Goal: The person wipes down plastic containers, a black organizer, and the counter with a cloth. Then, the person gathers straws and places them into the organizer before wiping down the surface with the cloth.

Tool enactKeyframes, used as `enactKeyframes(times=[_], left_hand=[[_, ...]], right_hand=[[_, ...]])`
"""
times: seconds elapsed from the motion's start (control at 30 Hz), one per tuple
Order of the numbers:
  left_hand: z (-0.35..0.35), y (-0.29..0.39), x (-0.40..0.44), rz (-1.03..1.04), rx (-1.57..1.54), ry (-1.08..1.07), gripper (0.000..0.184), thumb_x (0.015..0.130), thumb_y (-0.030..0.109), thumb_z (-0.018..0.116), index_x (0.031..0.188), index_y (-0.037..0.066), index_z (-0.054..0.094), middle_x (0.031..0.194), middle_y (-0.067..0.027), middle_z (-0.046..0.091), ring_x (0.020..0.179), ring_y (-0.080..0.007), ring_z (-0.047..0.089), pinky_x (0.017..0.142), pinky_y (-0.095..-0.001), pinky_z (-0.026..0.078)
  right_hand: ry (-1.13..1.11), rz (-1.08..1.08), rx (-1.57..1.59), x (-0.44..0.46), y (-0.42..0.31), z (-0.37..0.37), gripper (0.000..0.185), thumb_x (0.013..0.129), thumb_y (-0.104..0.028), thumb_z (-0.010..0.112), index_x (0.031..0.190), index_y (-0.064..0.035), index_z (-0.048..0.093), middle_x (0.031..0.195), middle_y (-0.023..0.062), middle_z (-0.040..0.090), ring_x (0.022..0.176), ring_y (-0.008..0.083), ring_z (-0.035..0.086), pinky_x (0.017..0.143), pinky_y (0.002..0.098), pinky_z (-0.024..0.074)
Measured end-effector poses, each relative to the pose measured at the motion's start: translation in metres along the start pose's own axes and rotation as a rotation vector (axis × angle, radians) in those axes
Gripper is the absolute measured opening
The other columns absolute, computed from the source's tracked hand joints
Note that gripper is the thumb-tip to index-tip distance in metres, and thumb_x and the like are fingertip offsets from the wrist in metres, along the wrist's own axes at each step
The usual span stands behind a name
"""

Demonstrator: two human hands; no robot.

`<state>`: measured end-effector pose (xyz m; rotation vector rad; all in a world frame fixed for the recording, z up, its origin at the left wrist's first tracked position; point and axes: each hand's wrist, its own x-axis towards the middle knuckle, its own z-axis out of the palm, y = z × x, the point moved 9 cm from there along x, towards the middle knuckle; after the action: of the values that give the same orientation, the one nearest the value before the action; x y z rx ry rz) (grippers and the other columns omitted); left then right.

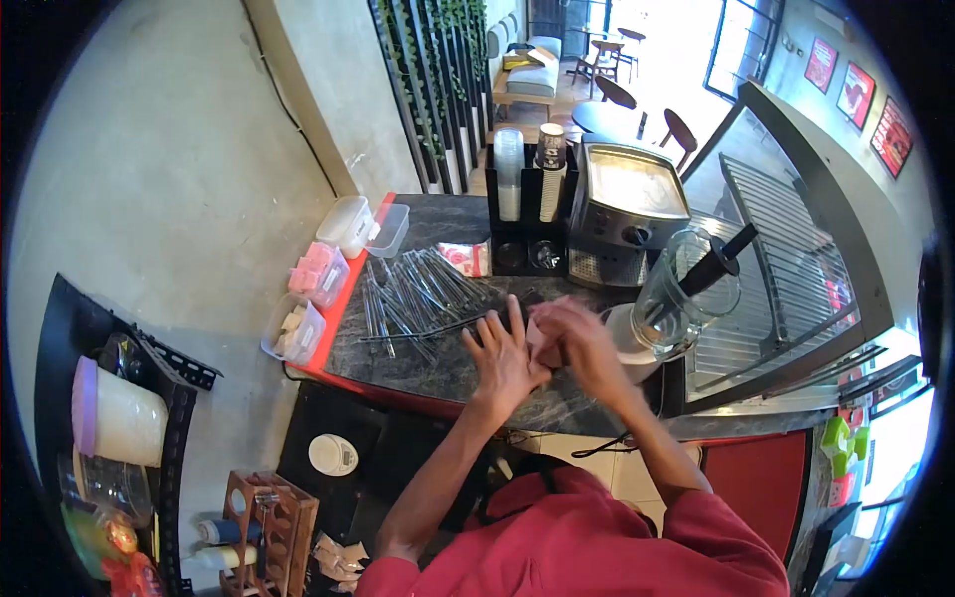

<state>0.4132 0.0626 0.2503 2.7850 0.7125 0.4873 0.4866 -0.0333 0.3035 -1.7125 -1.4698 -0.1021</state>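
Note:
My left hand is over the dark countertop with its fingers spread. My right hand is close beside it, fingers curled and a little blurred by motion. Between the two hands shows a small pinkish-brown piece, which looks like cloth or paper; the right hand's fingers bend round it near the left thumb. Left of my hands lies a loose pile of clear-wrapped straws. To the right of my right hand stands a blender jug with a black tamper in it.
A black cup holder and a coffee machine line the back. A glass display case rises at right. Plastic tubs with packets sit along the left edge. Below are a white round scale and a wooden rack.

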Motion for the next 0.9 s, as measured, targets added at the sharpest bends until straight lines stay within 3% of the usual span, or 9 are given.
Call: enactKeyframes(times=[0.13,0.2,0.3,0.37,0.4,0.5,0.63,0.7,0.9], left_hand=[[-0.017,-0.027,0.005,-0.069,-0.136,0.067,0.097,0.067,0.031,0.082,0.141,-0.003,0.031,0.115,-0.0185,0.044,0.113,-0.0349,0.048,0.091,-0.0509,0.040],[-0.005,-0.031,0.004,0.014,-0.128,0.010,0.092,0.067,0.024,0.081,0.140,-0.004,0.031,0.116,-0.0188,0.045,0.114,-0.0340,0.048,0.093,-0.0521,0.041],[0.002,-0.014,0.003,0.192,0.043,0.008,0.088,0.067,0.016,0.080,0.140,0.000,0.034,0.120,-0.0159,0.045,0.115,-0.0329,0.048,0.100,-0.0553,0.038],[0.003,-0.010,0.005,0.245,0.074,0.068,0.075,0.069,0.011,0.078,0.135,0.004,0.044,0.120,-0.0135,0.049,0.113,-0.0314,0.050,0.099,-0.0557,0.038],[0.006,-0.015,0.009,0.224,0.004,0.015,0.068,0.069,0.010,0.077,0.131,0.006,0.048,0.119,-0.0126,0.051,0.112,-0.0309,0.051,0.100,-0.0551,0.038],[0.005,-0.022,0.014,0.238,-0.127,-0.019,0.061,0.068,0.009,0.078,0.124,0.008,0.054,0.114,-0.0113,0.056,0.110,-0.0307,0.053,0.099,-0.0502,0.040],[-0.003,-0.046,0.009,0.174,-0.414,0.069,0.059,0.063,0.002,0.079,0.118,0.007,0.058,0.112,-0.0126,0.058,0.109,-0.0343,0.054,0.096,-0.0441,0.043],[-0.001,-0.061,0.003,0.160,-0.499,0.104,0.059,0.063,-0.005,0.076,0.118,0.007,0.058,0.112,-0.0135,0.058,0.109,-0.0355,0.055,0.095,-0.0431,0.045],[0.093,-0.137,-0.038,-0.146,-0.987,0.214,0.062,0.067,-0.015,0.067,0.124,0.005,0.052,0.113,-0.0098,0.058,0.111,-0.0241,0.057,0.094,-0.0340,0.045]], right_hand=[[-0.046,0.264,0.032,-0.037,0.005,-0.007,0.032,0.085,0.004,0.045,0.114,0.0009,0.058,0.108,0.0180,0.061,0.105,0.0348,0.057,0.094,0.0365,0.0442],[0.039,0.416,0.304,-0.068,0.038,-0.011,0.031,0.087,0.002,0.038,0.109,0.0033,0.059,0.105,0.0149,0.064,0.096,0.0226,0.062,0.088,0.0304,0.0466],[0.551,0.932,0.928,-0.132,0.088,0.004,0.033,0.091,-0.005,0.036,0.115,0.0019,0.058,0.111,0.0151,0.064,0.098,0.0200,0.062,0.087,0.0326,0.0504],[0.406,0.825,1.361,-0.110,0.066,0.007,0.036,0.094,-0.015,0.038,0.119,0.0025,0.055,0.113,0.0147,0.063,0.100,0.0235,0.062,0.088,0.0354,0.0518],[0.384,0.793,1.304,-0.102,0.056,-0.008,0.042,0.094,-0.027,0.040,0.121,0.0019,0.055,0.115,0.0150,0.063,0.103,0.0258,0.062,0.088,0.0360,0.0516],[0.674,0.565,1.306,-0.082,0.018,-0.080,0.028,0.095,-0.024,0.045,0.108,-0.0020,0.057,0.118,0.0165,0.059,0.108,0.0288,0.059,0.098,0.0408,0.0454],[0.844,0.319,0.691,-0.082,-0.017,-0.155,0.029,0.097,-0.023,0.043,0.110,-0.0008,0.057,0.112,0.0125,0.058,0.108,0.0219,0.055,0.097,0.0342,0.0440],[0.728,0.161,0.665,-0.072,-0.028,-0.155,0.022,0.096,-0.014,0.041,0.104,0.0000,0.056,0.109,0.0127,0.056,0.106,0.0209,0.054,0.098,0.0333,0.0416],[0.397,0.304,0.237,-0.059,-0.016,-0.093,0.027,0.085,0.005,0.038,0.099,0.0018,0.060,0.108,0.0128,0.059,0.103,0.0199,0.055,0.094,0.0289,0.0406]])
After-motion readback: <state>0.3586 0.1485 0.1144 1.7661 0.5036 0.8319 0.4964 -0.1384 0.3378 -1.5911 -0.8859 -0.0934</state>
